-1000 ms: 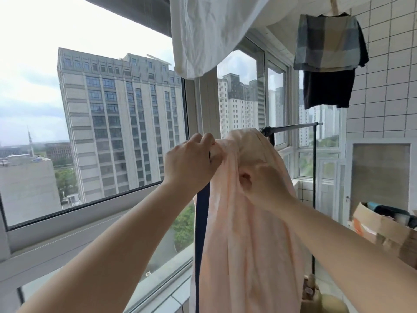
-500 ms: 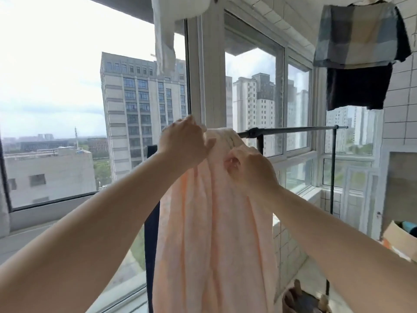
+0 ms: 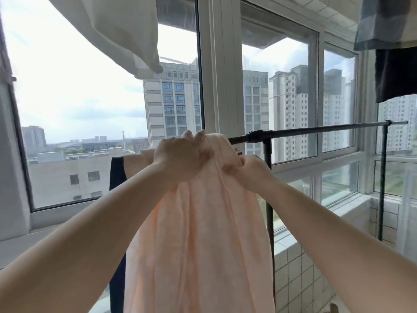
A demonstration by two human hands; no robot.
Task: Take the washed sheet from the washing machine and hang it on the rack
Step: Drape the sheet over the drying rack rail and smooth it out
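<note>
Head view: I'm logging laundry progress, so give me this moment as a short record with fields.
sheet: peach sheet bunched, draped over the rack's bar, hanging down
rack: black rack, bar bare to the right of the sheet
left hand: left hand grips the sheet's top fold
right hand: right hand pinches the fabric just below the bar
beside: dark cloth hangs left of the sheet

A pale peach cotton sheet (image 3: 198, 233) hangs bunched over the black metal rack rail (image 3: 316, 130). The left hand (image 3: 180, 158) grips its gathered top; the right hand (image 3: 246, 171) pinches a fold just beside it. A dark cloth (image 3: 117, 172) hangs behind.
</note>
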